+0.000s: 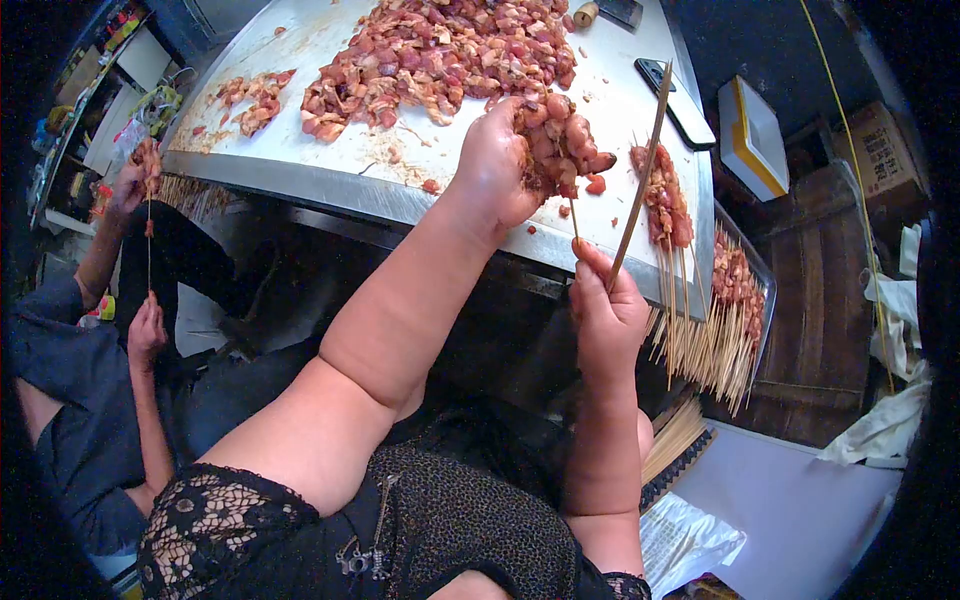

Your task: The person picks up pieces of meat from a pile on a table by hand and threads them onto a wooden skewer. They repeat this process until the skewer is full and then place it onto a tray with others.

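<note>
At one o'clock, your left fingers (507, 112), curled around raw, pinkish-red meat chunks (562, 138), risk a prick if the thin bamboo skewer (575, 220) pinched in your closed right fingers (598, 260) slips upward.

Left hand (497, 165) cupped, farther forward — right hand (612, 305) pinching
</note>
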Motion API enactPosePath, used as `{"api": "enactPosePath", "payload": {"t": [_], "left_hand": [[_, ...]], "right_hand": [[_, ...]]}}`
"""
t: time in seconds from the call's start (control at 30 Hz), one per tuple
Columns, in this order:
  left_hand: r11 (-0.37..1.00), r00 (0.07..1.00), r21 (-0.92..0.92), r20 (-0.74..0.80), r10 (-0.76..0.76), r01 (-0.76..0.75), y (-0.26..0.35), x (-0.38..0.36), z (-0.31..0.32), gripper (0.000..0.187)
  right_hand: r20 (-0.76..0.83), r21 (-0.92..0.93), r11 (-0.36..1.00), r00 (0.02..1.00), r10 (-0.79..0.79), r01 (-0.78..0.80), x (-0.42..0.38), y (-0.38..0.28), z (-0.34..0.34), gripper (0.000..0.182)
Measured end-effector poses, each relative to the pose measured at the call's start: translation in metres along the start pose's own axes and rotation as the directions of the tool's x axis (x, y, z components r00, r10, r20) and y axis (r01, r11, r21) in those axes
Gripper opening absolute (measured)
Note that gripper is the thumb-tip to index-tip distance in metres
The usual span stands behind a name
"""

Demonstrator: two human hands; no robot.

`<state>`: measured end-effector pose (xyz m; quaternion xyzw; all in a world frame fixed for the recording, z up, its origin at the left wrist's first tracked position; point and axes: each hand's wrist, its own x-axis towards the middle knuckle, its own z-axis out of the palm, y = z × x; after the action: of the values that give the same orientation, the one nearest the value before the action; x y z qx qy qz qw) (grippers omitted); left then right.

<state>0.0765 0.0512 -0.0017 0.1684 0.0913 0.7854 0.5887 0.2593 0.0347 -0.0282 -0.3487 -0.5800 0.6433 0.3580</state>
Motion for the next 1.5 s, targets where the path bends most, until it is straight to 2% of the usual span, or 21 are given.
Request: {"api": "enactPosePath", "payload": {"t": [0.13,0.2,0.3,0.47,0.67,0.73,0.77,0.8,0.83,0.87,0.9,0.97,1.0,1.03,1.07,1.17,1.3,1.37,1.43,1.47,1.5], "left_hand": [[1.0,0.997,0.004,-0.079,-0.018,0.018,-0.002,-0.003,0.002,0.03],[0.992,0.995,-0.091,0.059,-0.084,0.089,-0.007,0.0,-0.002,0.027],[0.994,0.996,-0.063,-0.008,-0.089,0.088,-0.014,-0.001,0.004,0.023],[0.987,0.991,-0.1,0.051,-0.125,0.129,-0.019,0.001,0.001,0.024],[0.994,0.994,0.006,0.004,-0.106,0.106,-0.025,-0.003,0.005,0.025],[0.981,0.992,0.15,0.008,-0.124,0.121,-0.025,-0.003,0.005,0.026],[0.98,0.992,0.153,0.01,-0.128,0.125,-0.025,-0.002,0.006,0.026],[0.913,0.999,0.408,-0.034,0.023,-0.007,-0.024,-0.001,0.012,0.025],[0.764,0.983,0.635,-0.035,0.181,-0.118,-0.024,0.0,0.014,0.027],[0.492,0.968,0.843,0.122,0.219,-0.217,-0.017,0.008,-0.008,0.028],[0.262,0.962,0.938,0.174,0.209,-0.226,-0.012,0.01,-0.007,0.025],[-0.076,0.975,0.988,0.148,0.164,-0.137,-0.02,0.007,-0.004,0.02],[-0.075,0.975,0.988,0.148,0.163,-0.137,-0.025,0.004,-0.002,0.02],[-0.378,0.965,0.916,0.208,0.162,-0.133,-0.029,0.003,0.001,0.019],[-0.644,0.954,0.756,0.265,0.143,-0.113,-0.032,0.002,0.002,0.017],[-0.715,0.972,0.697,0.201,0.12,-0.056,-0.04,0.004,0.0,0.017],[-0.733,0.977,0.675,0.201,0.074,-0.084,-0.04,0.005,0.001,0.016],[-0.574,0.98,0.815,0.167,0.109,-0.075,-0.032,0.007,-0.003,0.017],[-0.155,0.979,0.988,0.021,0.205,0.011,-0.014,-0.001,0.016,0.018],[0.133,0.983,0.99,-0.071,0.17,0.048,-0.007,0.006,0.002,0.018],[0.473,0.984,0.879,-0.129,0.125,0.055,0.0,0.004,0.002,0.019]], "right_hand": [[-0.015,0.037,0.999,1.0,0.028,-0.027,0.001,0.0,0.001,0.022],[-0.029,0.03,0.999,0.999,0.025,-0.024,0.003,-0.002,0.003,0.022],[-0.058,0.057,0.996,0.996,0.072,-0.069,0.006,-0.007,0.006,0.022],[-0.037,0.097,0.995,0.999,0.032,-0.028,0.011,-0.006,0.004,0.022],[-0.027,0.18,0.981,0.997,0.077,-0.071,0.01,-0.008,0.006,0.022],[-0.046,0.187,0.981,0.997,0.067,-0.058,0.009,-0.008,0.002,0.022],[-0.061,0.192,0.981,0.997,0.052,-0.04,0.009,-0.008,-0.002,0.022],[-0.092,0.205,0.978,0.994,0.058,-0.038,0.011,-0.01,-0.006,0.022],[-0.156,0.148,0.989,0.987,0.029,-0.005,0.009,-0.015,-0.009,0.022],[-0.154,0.164,0.986,0.988,-0.002,0.028,0.009,-0.016,-0.016,0.023],[-0.15,0.177,0.982,0.988,-0.033,0.06,0.008,-0.017,-0.021,0.023],[-0.178,0.162,0.985,0.984,-0.028,0.058,0.007,-0.017,-0.023,0.023],[-0.205,0.15,0.987,0.978,-0.025,0.056,0.006,-0.017,-0.023,0.023],[-0.206,0.149,0.987,0.978,-0.025,0.056,0.007,-0.015,-0.023,0.023],[-0.197,0.136,0.988,0.98,-0.04,0.068,0.008,-0.012,-0.024,0.023],[-0.198,0.114,0.99,0.979,-0.053,0.077,0.009,-0.012,-0.026,0.023],[-0.208,0.108,0.992,0.977,-0.04,0.063,0.009,-0.014,-0.026,0.022],[-0.203,0.126,0.99,0.979,-0.033,0.06,0.008,-0.013,-0.027,0.022],[-0.195,0.146,0.988,0.98,-0.03,0.059,0.008,-0.014,-0.028,0.022],[-0.187,0.128,0.991,0.982,-0.014,0.038,0.008,-0.014,-0.028,0.022],[-0.179,0.11,0.994,0.984,0.003,0.017,0.007,-0.014,-0.027,0.022]]}}
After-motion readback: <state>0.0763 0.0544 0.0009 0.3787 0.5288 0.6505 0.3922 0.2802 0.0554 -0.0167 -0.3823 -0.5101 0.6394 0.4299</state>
